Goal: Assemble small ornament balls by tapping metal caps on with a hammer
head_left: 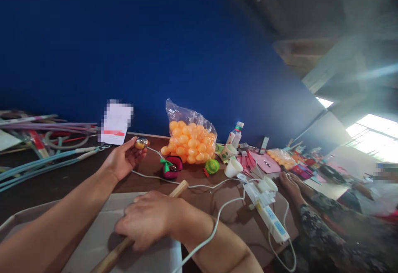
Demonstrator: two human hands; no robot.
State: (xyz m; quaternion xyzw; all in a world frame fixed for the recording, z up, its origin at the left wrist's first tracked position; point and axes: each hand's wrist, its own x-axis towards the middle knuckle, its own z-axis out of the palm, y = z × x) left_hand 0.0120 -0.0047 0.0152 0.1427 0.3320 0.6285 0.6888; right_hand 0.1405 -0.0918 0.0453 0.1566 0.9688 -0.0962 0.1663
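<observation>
My left hand (122, 160) is raised over the brown table (71, 177) and pinches a small orange and silver ball (141, 143) at its fingertips. My right hand (148, 220) is closed round a wooden stick (179, 189) that lies slanted across a sheet of grey card (105, 240). A white cable (214, 219) crosses my right forearm. Beyond the hands stands a clear bag full of orange balls (189, 138). Next to the bag sits a small red pouch with a green bow (171, 167).
A white power strip (269, 213) lies to the right, with white cups (233, 167), a green round toy (212, 166) and a bottle (235, 134) behind it. Another person's hand (290, 184) and patterned sleeve rest at the right. Coloured hoops and tubes (46, 144) are piled at the left.
</observation>
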